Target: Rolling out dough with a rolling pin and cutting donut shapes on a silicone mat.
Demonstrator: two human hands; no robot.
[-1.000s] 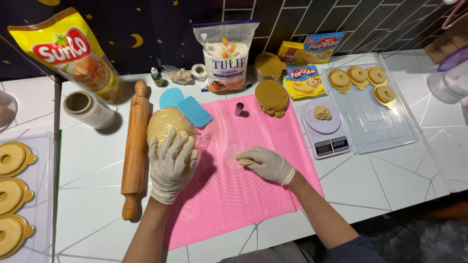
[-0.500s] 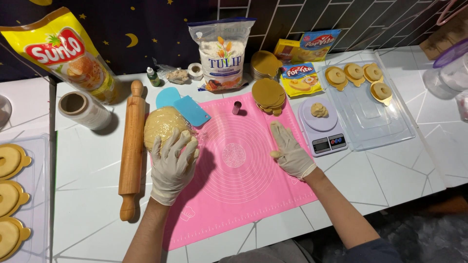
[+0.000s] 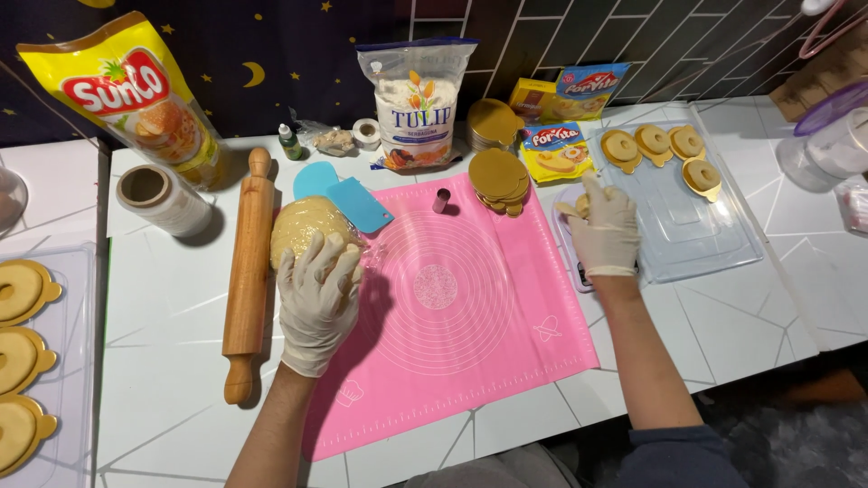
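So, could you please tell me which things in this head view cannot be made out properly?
- Kitchen scale: the right hand covers its plate and whatever lies there.
- Dough ball: its near side is hidden under the left hand.
- Clear container: cut off by the right edge.
- Tray of rings: cut off by the left edge.

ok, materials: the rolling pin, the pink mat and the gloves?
Rolling pin: wood by the look, warm brown with a smooth satin finish and turned handles.
Pink mat: probably silicone, lying thin, matte and flat, printed with white guide circles.
Gloves on the left hand and right hand: thin, off-white, snug and wrinkled, likely latex or vinyl; cannot tell which.
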